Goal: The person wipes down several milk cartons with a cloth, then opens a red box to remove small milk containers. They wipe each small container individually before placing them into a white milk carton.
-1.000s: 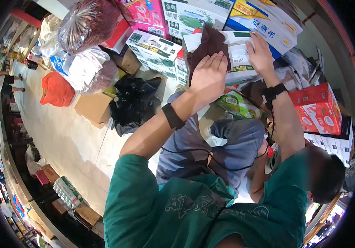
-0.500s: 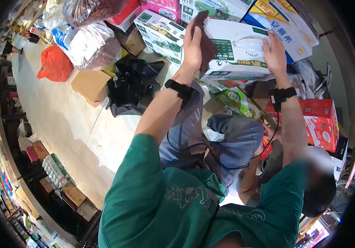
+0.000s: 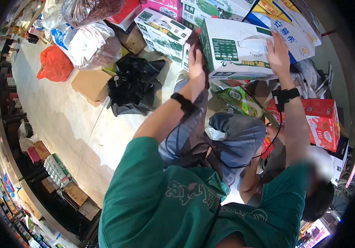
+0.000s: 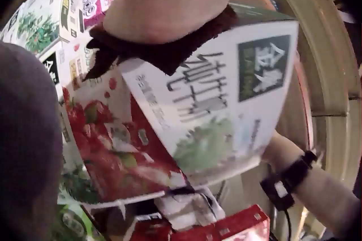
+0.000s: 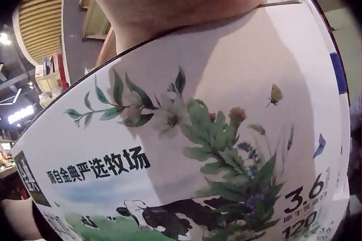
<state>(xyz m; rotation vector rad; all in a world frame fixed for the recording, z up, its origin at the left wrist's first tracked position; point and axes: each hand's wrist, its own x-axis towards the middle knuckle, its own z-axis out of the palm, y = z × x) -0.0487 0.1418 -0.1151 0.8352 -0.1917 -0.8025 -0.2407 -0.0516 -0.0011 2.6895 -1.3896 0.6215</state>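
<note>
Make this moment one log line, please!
left hand: presses dark cloth against end of white carton | right hand: touches carton's opposite end | black bag: on floor

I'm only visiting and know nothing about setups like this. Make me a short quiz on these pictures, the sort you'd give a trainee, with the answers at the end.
1. Multiple choice: which hand has the dark cloth under it, against the milk box? A) right B) left C) both
2. True or false: the black plastic bag lies on the floor.
3. Fill in: in the right wrist view, the black-and-white animal printed on the milk box is a ____.

Key: 1. B, the left hand. 2. True. 3. Cow.
</note>
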